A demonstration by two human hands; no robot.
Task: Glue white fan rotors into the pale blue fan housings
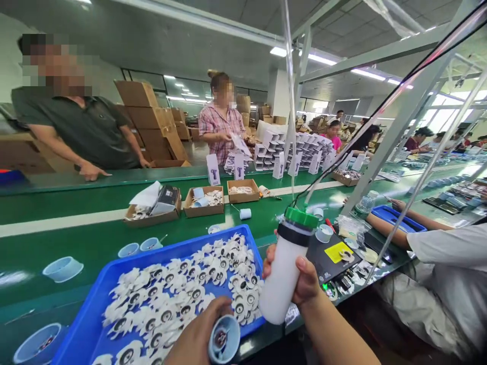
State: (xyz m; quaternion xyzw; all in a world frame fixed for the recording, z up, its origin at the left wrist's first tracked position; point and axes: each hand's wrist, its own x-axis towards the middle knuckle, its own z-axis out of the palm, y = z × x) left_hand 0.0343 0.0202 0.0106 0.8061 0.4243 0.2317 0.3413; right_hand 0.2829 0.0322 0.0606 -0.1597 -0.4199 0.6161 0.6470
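Note:
My right hand [307, 282] is wrapped round a white cylindrical bottle [282, 276] with a black band and a green cap, tilted in front of me. A clear tube and black cable rise from the cap. In my left hand [200, 332], at the bottom of the view, is a light blue fan housing [224, 338]; its open end faces me and a small motor part with a thin shaft shows inside. Just beyond that hand, a blue tray [249, 235] holds many white fan impellers [166, 315] with dark round centres.
More blue housings [63, 268] lie on the green conveyor [99, 233]. Cardboard trays of parts [204, 202] stand farther back. A black box [323, 258] and loose electronics lie to the right, near a co-worker's arm [391, 230]. Two people stand across the line, by white boxes [266, 152].

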